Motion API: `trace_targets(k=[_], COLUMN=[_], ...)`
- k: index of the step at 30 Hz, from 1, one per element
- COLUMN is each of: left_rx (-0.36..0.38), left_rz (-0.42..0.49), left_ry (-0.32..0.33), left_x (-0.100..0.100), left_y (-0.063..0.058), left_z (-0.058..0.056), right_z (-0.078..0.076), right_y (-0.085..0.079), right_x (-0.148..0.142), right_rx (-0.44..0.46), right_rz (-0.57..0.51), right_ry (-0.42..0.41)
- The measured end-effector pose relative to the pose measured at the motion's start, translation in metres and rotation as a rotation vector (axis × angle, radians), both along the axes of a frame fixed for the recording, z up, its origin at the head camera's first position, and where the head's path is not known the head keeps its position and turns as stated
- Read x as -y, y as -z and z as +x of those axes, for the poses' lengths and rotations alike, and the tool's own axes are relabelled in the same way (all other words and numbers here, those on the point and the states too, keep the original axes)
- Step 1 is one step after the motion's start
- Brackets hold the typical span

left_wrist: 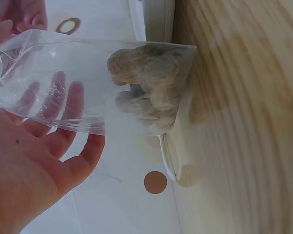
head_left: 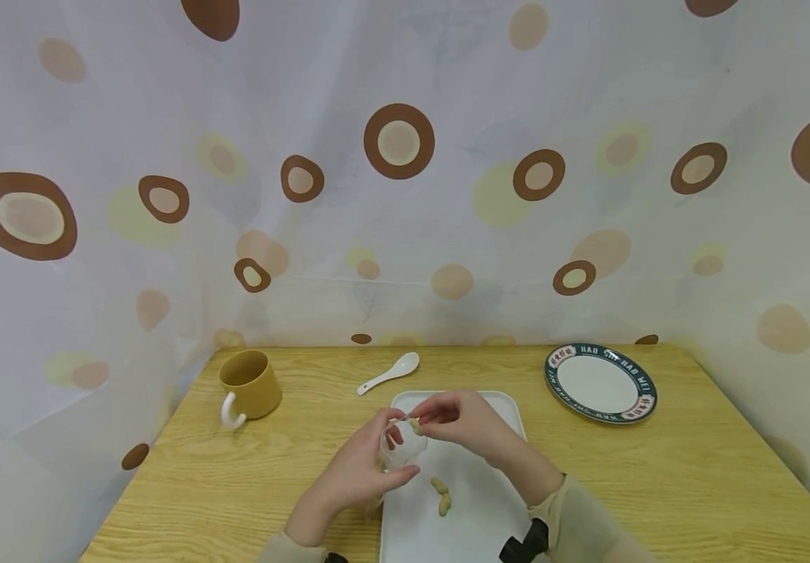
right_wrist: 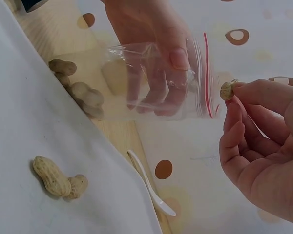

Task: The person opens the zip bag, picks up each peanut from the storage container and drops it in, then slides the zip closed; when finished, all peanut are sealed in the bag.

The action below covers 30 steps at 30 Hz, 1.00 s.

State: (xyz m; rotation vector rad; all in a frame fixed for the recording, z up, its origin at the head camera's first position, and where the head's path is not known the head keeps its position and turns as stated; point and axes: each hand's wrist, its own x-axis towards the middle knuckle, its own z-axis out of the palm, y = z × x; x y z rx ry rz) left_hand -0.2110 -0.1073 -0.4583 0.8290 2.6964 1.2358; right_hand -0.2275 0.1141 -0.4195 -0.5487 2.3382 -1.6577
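Observation:
My left hand point(head_left: 356, 469) holds a clear zip bag point(right_wrist: 180, 105) by its upper part, fingers behind it and thumb in front. Several peanuts point(left_wrist: 144, 66) in their shells lie at the bottom of the bag, which hangs beside the tray's left edge. In the right wrist view a peanut point(right_wrist: 227, 91) is pinched between thumb and fingertips of my right hand point(right_wrist: 268, 151), just off the red-striped mouth of the bag. Two more peanuts, one larger point(right_wrist: 51, 176) and one smaller point(right_wrist: 78, 186), lie close together on the white tray point(head_left: 475, 508).
At the back left of the wooden table point(head_left: 215, 485) stands a yellow mug point(head_left: 256, 391) with a white handle. A white spoon point(head_left: 389, 374) lies behind the tray. To the right is a plate point(head_left: 598, 383) with a dark green lettered rim. A patterned curtain point(head_left: 447, 234) encloses the table.

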Motion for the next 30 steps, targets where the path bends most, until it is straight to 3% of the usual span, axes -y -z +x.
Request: trace_targets(k=[17, 30], left_rx=[-0.008, 0.007], left_rz=[-0.012, -0.020], left_ry=[-0.027, -0.045], left_x=[0.002, 0.006], left_y=[0.002, 0.002], left_z=[-0.001, -0.002], right_z=[0.001, 0.002], right_y=[0.009, 0.028], right_x=[-0.009, -0.023], right_rx=[0.017, 0.053], right_rz=[-0.013, 0.131], right_ry=[0.044, 0.021])
